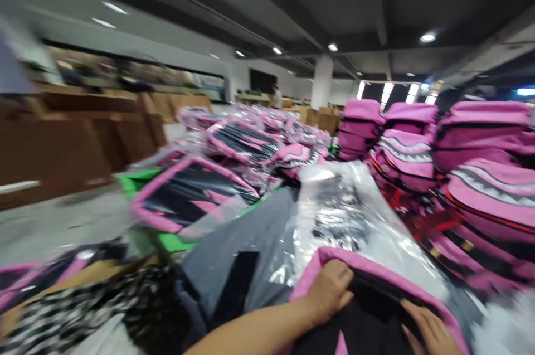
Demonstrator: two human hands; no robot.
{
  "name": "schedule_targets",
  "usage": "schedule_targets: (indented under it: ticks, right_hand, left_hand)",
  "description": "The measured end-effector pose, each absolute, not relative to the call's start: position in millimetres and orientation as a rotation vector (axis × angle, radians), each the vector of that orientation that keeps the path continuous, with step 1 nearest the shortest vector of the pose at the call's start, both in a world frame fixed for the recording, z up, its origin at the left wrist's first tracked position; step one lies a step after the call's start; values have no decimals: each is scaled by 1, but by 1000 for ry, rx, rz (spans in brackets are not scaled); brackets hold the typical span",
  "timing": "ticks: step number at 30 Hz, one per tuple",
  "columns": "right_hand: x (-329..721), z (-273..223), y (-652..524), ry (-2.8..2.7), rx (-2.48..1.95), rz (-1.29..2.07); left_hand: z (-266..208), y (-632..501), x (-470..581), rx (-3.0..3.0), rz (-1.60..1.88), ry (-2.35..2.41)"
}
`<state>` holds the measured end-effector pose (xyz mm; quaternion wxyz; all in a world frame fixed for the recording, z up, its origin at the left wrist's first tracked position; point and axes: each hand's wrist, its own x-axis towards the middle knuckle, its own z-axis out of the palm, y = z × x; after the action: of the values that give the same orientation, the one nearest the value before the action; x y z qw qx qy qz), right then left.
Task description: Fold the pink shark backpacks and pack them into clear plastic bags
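A pink-rimmed backpack (371, 310) with a black panel lies in front of me at the lower right, its lower part cut off by the frame. My left hand (330, 291) is closed over its upper left rim, with the fingers curled onto the black side. At its right side, my right hand (432, 327) grips the black fabric inside the rim; part of this hand is out of view. Just beyond the backpack lies a shiny clear plastic bag (338, 210), spread over grey material (259, 227).
Pink backpacks (405, 160) with a toothed pattern are stacked on the right. Plastic-wrapped backpacks (246, 140) pile up ahead, near a green edge (137, 179). Brown cardboard boxes (58, 149) stand at the left. Checkered fabric (79, 310) lies at the lower left. A person (277, 96) is far back.
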<state>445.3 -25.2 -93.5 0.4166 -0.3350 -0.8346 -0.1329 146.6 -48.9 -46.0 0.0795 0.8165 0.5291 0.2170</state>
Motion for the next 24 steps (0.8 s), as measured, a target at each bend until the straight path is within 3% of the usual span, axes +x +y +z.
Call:
schedule_targets:
  ticks: [6, 9, 13, 17, 24]
  right_hand:
    - [420, -59, -13, -2359, -1512, 57]
    - [409, -61, 17, -2275, -1760, 50]
    - [395, -78, 21, -2186, -1800, -35]
    - [388, -89, 10, -2124, -1797, -111]
    - [429, -20, 18, -2256, -1911, -72]
  left_hand:
    - [-70, 20, 143, 2359, 576, 1425]
    - [-63, 41, 155, 2364, 535, 1442]
    - [-47, 2, 175, 2427, 501, 1467]
    - [-48, -34, 191, 2345, 169, 1521]
    - [-68, -32, 193, 2365, 318, 1613]
